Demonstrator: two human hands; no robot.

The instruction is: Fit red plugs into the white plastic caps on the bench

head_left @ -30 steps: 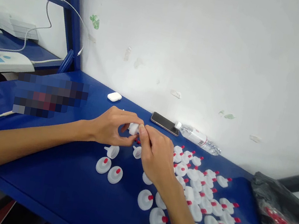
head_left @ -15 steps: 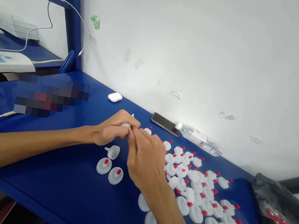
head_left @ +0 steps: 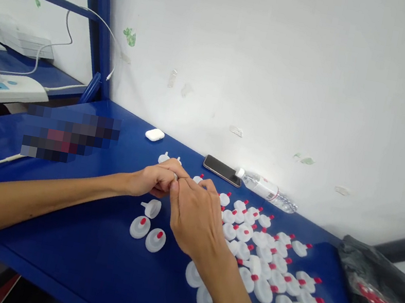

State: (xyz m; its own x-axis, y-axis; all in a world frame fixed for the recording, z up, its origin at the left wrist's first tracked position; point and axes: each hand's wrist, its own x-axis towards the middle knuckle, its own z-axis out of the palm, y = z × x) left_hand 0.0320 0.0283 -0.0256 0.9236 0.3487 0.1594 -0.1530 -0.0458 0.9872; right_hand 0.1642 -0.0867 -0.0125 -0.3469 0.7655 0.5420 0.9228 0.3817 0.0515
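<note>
Left fingers, touching the right fingers, seemingly grip a small white piece.

1. A small white rounded case lies on the blue bench, near the wall.
2. A dark-screened phone lies flat, further right along the wall.
3. A clear labelled bottle lies on its side, white cap at the phone's right end; whether they touch is unclear.
4. A white power strip with pale blue sockets sits far left.
5. A thin white cable dangles by the blue frame.
6. A green patch marks the wall.
</note>
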